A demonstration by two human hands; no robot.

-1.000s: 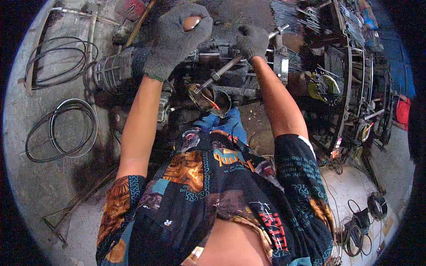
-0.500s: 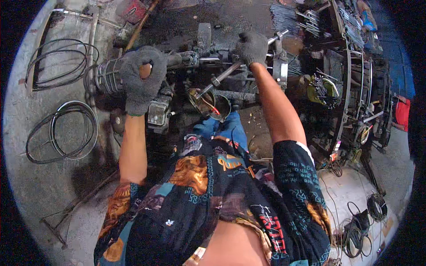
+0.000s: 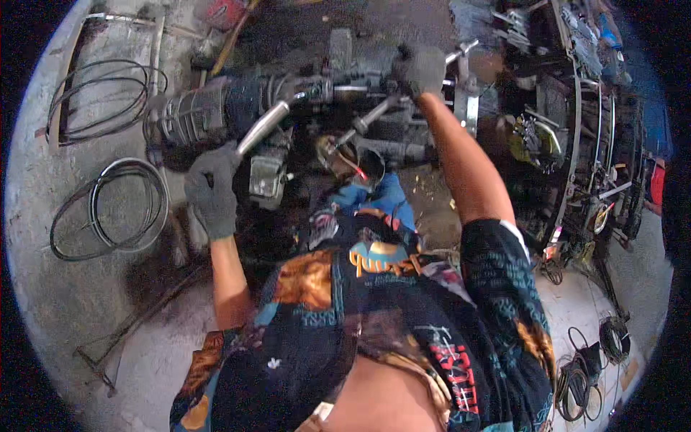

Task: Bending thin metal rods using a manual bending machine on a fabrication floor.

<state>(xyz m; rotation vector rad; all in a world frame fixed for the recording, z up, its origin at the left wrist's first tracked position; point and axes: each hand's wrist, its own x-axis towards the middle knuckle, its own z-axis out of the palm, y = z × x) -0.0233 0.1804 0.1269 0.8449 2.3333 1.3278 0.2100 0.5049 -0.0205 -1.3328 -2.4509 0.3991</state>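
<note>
My left hand (image 3: 214, 189), in a grey knitted glove, is closed around the lower end of a shiny metal lever (image 3: 266, 129). That lever slants up from the hand to the dark machine (image 3: 288, 90). Farther off to the right, my right hand (image 3: 421, 70), gloved alike, is closed on the machine's bar handle (image 3: 373, 115). One end of the bar sticks out on either side of the glove; the grip itself is hidden and slightly blurred. Below the bar, a round container (image 3: 342, 155) holds a red-tipped thin object, close to my legs.
A ribbed motor housing (image 3: 183, 119) fills the machine's left end. Coiled black cable (image 3: 129, 205) lies on the left floor. On the right stand a metal rack (image 3: 576, 151) and a yellow-green container of metal pieces (image 3: 536, 140). More cables (image 3: 576, 389) lie at lower right.
My left hand has swung down toward me from over the motor, and the lever now shows in full. My right hand stays on the bar handle. The view has shifted slightly.
</note>
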